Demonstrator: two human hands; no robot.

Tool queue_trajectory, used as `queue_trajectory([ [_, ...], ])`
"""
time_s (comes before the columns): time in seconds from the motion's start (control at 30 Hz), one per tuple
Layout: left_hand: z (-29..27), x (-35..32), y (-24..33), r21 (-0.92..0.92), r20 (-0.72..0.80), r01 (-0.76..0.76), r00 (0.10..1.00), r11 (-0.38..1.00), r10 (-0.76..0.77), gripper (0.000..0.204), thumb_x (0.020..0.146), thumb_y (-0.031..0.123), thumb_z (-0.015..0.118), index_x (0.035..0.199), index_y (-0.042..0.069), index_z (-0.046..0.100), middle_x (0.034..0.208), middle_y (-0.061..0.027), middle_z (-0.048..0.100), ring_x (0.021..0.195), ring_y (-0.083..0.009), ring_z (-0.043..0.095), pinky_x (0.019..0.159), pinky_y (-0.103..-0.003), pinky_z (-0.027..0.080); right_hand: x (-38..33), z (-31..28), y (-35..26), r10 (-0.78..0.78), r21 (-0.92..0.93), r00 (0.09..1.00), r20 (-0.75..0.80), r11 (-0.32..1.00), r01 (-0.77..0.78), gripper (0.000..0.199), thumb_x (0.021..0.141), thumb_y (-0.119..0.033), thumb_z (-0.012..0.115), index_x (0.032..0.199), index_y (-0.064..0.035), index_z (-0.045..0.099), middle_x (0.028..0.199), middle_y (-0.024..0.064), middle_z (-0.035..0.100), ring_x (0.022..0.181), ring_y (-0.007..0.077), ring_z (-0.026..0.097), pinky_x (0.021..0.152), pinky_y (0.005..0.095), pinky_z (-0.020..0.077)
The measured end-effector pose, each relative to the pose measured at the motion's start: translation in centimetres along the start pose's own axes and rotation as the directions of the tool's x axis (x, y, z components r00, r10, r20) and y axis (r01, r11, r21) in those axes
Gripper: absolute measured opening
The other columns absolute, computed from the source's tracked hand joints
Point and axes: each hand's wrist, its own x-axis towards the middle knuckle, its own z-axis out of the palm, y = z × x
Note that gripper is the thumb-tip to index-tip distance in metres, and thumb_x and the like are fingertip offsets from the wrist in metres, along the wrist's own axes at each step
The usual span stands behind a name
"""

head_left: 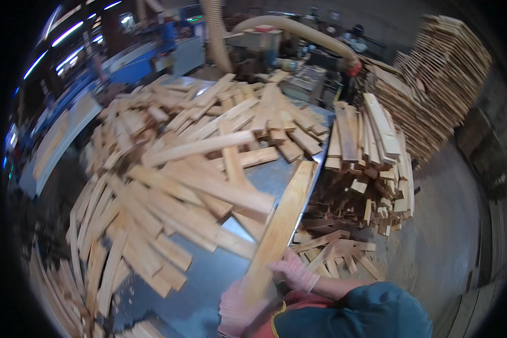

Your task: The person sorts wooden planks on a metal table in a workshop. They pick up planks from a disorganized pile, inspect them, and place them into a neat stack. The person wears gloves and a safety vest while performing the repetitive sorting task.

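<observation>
A long, pale wooden board (281, 225) slants up and away from my body over the right edge of the metal table (205, 287). My left hand (238, 308), in a pinkish work glove and somewhat blurred, grips the board's near end. Further up, my right hand (296, 271), gloved alike, holds the board's right side with its fingers against the wood. Left of the board, a loose heap of wooden boards (208, 188) covers much of the tabletop, its pieces lying crosswise over one another.
Right of the table stands a stack of upright and piled wood pieces (372, 135), with loose offcuts (343, 253) below. Tall board stacks (445, 73) rise behind it. A ribbed duct hose (298, 28) and machines lie beyond the table. More strips (56, 293) fill the near left.
</observation>
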Motion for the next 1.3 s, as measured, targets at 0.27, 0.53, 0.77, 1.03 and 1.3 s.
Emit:
queue_trajectory([
  [0.27,-1.0,8.6,-15.7,0.249,-0.601,0.612,0.706,0.751,-0.375,0.085,0.082,0.040,0.081,0.151,0.000,0.050,0.151,-0.0279,0.050,0.142,-0.0458,0.046,0.120,-0.053,0.035,7.0,-30.4,-19.3,-0.351,-0.457,0.610,-0.710,0.889,-0.019,0.023,0.093,-0.013,0.059,0.071,-0.0124,0.055,0.076,-0.0040,0.050,0.071,0.0101,0.044,0.061,0.0307,0.0399],
  [0.53,-3.3,12.2,-21.3,0.119,-0.658,0.860,0.442,0.496,-0.610,0.093,0.086,0.061,0.068,0.155,0.001,0.049,0.156,-0.0286,0.050,0.144,-0.0442,0.046,0.122,-0.049,0.035,21.4,-50.3,-31.6,-0.755,-0.989,0.643,-0.126,0.048,-0.138,0.061,0.102,-0.014,0.063,0.159,-0.0023,0.044,0.146,0.0172,0.062,0.131,0.0258,0.061,0.109,0.0378,0.0484],
  [0.77,1.9,14.4,-20.1,0.185,-0.560,0.790,0.574,0.584,-0.598,0.086,0.086,0.054,0.075,0.154,0.008,0.050,0.154,-0.0186,0.051,0.143,-0.0382,0.047,0.117,-0.050,0.041,28.5,-12.7,-5.2,-0.094,-0.836,0.832,0.547,-0.104,0.538,0.104,0.075,-0.050,0.084,0.156,-0.0005,0.043,0.153,0.0280,0.051,0.142,0.0440,0.050,0.123,0.0462,0.0381],
  [1.03,4.1,4.1,-11.8,-0.144,-0.377,0.620,0.686,0.771,-0.622,0.096,0.086,0.051,0.078,0.164,0.013,0.038,0.165,-0.0180,0.041,0.149,-0.0395,0.044,0.122,-0.047,0.039,18.2,-1.3,1.1,-0.296,-0.714,0.772,0.562,0.297,0.634,0.092,0.079,-0.025,0.080,0.158,0.0003,0.041,0.136,0.0243,0.058,0.123,0.0433,0.060,0.108,0.0467,0.0498],
  [1.3,4.2,-5.6,-13.6,-0.952,-0.275,0.039,0.324,0.303,-0.905,0.046,0.087,0.020,0.079,0.128,0.002,0.064,0.102,-0.0098,0.074,0.089,-0.0212,0.069,0.083,-0.037,0.059,5.9,11.6,4.6,0.113,-0.537,0.642,0.758,0.667,0.517,0.072,0.082,-0.039,0.079,0.140,-0.0012,0.057,0.128,0.0240,0.061,0.122,0.0428,0.059,0.106,0.0476,0.0490],
])
